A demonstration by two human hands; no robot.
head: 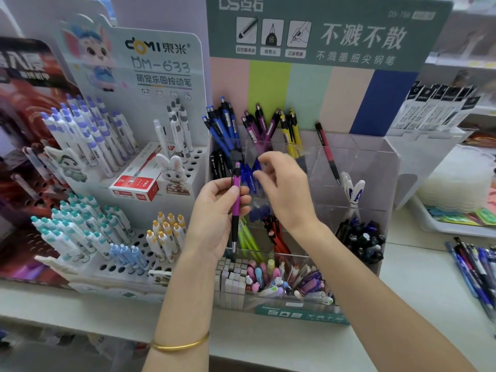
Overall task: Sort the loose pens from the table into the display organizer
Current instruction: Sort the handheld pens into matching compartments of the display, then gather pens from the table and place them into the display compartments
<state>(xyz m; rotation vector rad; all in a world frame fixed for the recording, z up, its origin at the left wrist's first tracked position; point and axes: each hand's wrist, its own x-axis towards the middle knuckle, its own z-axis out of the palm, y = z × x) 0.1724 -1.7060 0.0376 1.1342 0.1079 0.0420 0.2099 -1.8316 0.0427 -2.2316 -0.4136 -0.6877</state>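
My left hand [214, 210] grips a purple pen with a black grip [236, 200] upright, tip down, in front of the clear acrylic display organizer [362, 167]. Just to its right, my right hand [284, 189] hovers, blurred, with thumb and fingers apart and nothing visible between them, in front of the blue pens [248, 175] in a middle compartment. The organizer's back row holds blue pens [222, 122], purple pens [257, 124] and yellow pens [291, 130]. Several loose pens [475, 269] lie on the table at the far right.
A white tiered pen stand [161, 170] with several capped pens stands to the left of the organizer. One red-black pen [327, 151] leans in a back compartment. A white tray [456, 229] with packets sits at the right. The lower compartments hold green, red, dark and pastel pens.
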